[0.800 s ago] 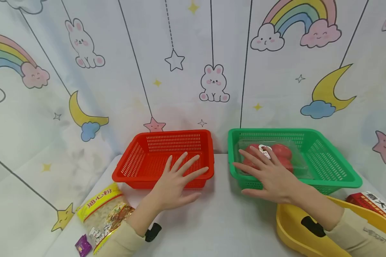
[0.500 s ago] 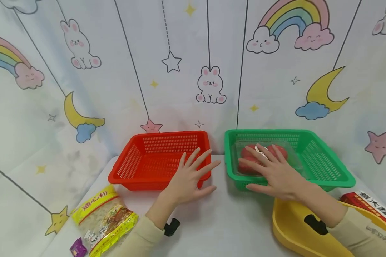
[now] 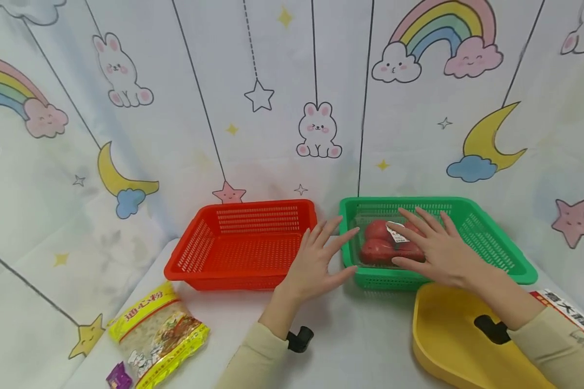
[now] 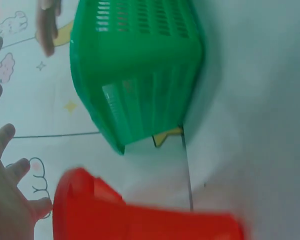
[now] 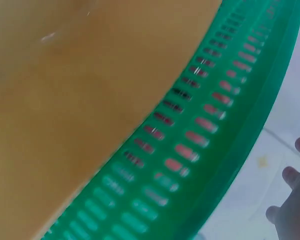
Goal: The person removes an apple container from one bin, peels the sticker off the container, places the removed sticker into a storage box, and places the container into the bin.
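Note:
My left hand (image 3: 316, 265) hovers between the red basket (image 3: 243, 283) and the green basket (image 3: 384, 280), fingers spread, holding nothing. Over the green basket is my right hand (image 3: 443, 254), its fingers also spread and apart from one another. Below and beside it, inside that basket, lies a clear plastic pack of red tomatoes (image 3: 377, 251) with a white label; the hand hides the pack's right part. Whether the right fingers touch the pack cannot be told. In the left wrist view, left fingers (image 4: 20, 170) show beside the red basket's rim (image 4: 80, 200), facing the green basket's end (image 4: 140, 95).
A yellow bin (image 3: 448, 346) stands under my right forearm, partly behind it a red and white box (image 3: 571, 310). At the left lie a yellow-ended bag of pasta (image 3: 158, 332) and a small purple packet (image 3: 119, 375). A patterned cloth wall (image 3: 272, 140) rises behind the baskets.
My left hand has moved right, from over the red basket toward the green one. My right hand has shifted slightly right, uncovering more of the tomato pack. The view has turned slightly.

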{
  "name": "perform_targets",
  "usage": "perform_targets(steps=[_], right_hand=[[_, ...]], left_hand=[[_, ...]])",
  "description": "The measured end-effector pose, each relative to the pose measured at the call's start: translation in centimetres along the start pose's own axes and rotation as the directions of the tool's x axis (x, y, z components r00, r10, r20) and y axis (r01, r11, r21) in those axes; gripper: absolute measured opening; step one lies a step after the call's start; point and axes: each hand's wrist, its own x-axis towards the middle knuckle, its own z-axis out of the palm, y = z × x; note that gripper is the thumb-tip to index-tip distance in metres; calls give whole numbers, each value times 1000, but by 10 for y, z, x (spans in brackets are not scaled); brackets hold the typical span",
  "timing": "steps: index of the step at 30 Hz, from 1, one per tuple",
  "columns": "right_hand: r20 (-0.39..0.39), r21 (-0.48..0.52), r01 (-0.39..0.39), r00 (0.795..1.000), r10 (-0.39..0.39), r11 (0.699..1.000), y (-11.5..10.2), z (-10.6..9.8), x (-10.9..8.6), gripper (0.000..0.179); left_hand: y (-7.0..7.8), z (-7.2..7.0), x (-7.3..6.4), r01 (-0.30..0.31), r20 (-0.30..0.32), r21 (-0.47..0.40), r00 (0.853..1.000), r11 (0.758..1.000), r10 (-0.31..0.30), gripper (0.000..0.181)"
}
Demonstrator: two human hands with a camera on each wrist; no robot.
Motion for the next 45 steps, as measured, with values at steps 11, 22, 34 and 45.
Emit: perform_targets(steps=[11, 22, 34, 45], right_hand=[[17, 20, -92, 996, 92, 996, 38, 4, -9, 73], [146, 133, -288, 952, 269, 948, 68, 2, -12, 84], [277, 252, -443, 885, 375, 860, 86, 6, -9, 97], [432, 359, -597, 788, 439, 717, 91, 9, -4, 109]], left_hand=[[33, 26, 10, 146, -9, -216, 988, 965, -152, 67], [31, 53, 4, 219, -5, -367, 971, 904, -238, 64], [21, 74, 1, 231, -48, -466, 957, 854, -285, 60], [12, 85, -3, 200, -160, -534, 930, 821, -331, 53]])
